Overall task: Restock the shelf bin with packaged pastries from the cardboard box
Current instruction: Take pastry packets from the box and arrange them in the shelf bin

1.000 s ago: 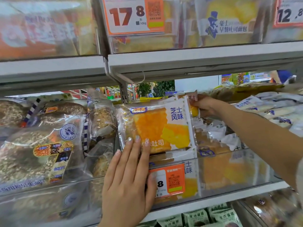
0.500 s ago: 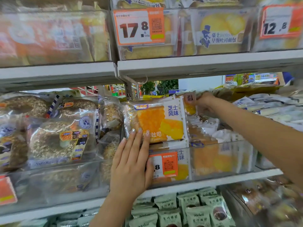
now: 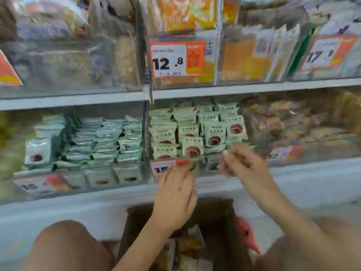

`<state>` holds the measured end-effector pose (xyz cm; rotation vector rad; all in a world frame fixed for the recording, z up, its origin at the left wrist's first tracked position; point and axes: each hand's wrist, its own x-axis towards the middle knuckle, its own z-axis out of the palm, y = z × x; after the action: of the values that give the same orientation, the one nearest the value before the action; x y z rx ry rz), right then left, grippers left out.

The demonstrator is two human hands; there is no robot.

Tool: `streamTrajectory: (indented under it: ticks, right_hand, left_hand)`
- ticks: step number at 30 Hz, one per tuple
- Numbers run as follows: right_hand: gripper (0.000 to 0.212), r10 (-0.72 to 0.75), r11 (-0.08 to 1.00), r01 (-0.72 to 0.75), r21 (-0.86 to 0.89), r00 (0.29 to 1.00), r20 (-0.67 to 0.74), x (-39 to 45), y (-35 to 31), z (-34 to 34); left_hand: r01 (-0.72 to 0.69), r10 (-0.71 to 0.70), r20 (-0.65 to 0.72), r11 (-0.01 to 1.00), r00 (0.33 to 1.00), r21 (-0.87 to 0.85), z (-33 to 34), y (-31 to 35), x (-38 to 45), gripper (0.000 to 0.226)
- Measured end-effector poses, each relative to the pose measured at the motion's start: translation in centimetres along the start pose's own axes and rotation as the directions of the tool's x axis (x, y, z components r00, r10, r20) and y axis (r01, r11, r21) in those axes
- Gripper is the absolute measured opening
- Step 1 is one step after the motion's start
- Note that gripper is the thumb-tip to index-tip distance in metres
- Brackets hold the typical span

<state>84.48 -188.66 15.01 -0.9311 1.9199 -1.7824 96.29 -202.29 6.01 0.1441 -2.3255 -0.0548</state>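
Two hands are showing in the blurred head view, both reaching toward the lower shelf (image 3: 293,173). Your left hand (image 3: 175,194) is lying with its fingers straight and released, its fingertips (image 3: 176,170) lying over the front of the clear shelf bin (image 3: 201,167), just at the orange price tag (image 3: 168,166) marked 15. Your right hand (image 3: 244,165) is hovering to the right of it, near the bin's front edge, with its fingers loosely curled; the motion blur is too heavy to tell whether it is grasping anything.

The shelf bin is holding rows of small pale-green packaged pastries (image 3: 195,130), each with a dark round picture, standing upright and packed close together. A second bin to the left (image 3: 82,177) is carrying stacks of similar pale packets (image 3: 101,141).

The cardboard box (image 3: 220,218) is sitting on the floor, nearest you, below the shelf and between your knees, open at the top, with a few packages (image 3: 189,243) lying inside, too blurred to make out. Something red (image 3: 244,235) is lying at the box's right side.

On the upper shelf (image 3: 254,88), an orange price tag (image 3: 176,59) is reading 12.8 in front of yellow-orange bread packs (image 3: 181,14), and another tag (image 3: 326,53) far to the right is reading 17 and a blurred digit.
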Motion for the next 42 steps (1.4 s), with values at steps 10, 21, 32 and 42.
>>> streamTrajectory:
  ticks: [10,21,32,42]
  right_hand:
    - [0.07,0.898,0.384,-0.244,-0.89,0.323,0.299,-7.8,31.1,5.3]
    - [0.087,0.836,0.145,0.051,-0.988,0.529,0.15,-11.1,37.8,9.7]
    - [0.058,0.889,0.168,0.026,-0.985,0.429,0.163,-8.4,31.9,9.8]
    - [0.036,0.805,0.585,-0.734,-0.345,0.477,0.352,-6.6,21.2,7.6]
  left_hand:
    - [0.638,-0.434,0.9,0.678,-0.054,0.365,6.9,-0.8,-24.2,0.045]
    - [0.916,-0.485,0.871,0.313,-0.073,0.251,6.9,-2.2,-26.5,0.034]
    - [0.889,-0.493,0.862,0.44,0.12,0.128,7.7,-0.9,-23.2,0.044]
    - [0.932,-0.475,0.804,0.123,0.357,-0.341,6.8,4.8,-18.9,0.058]
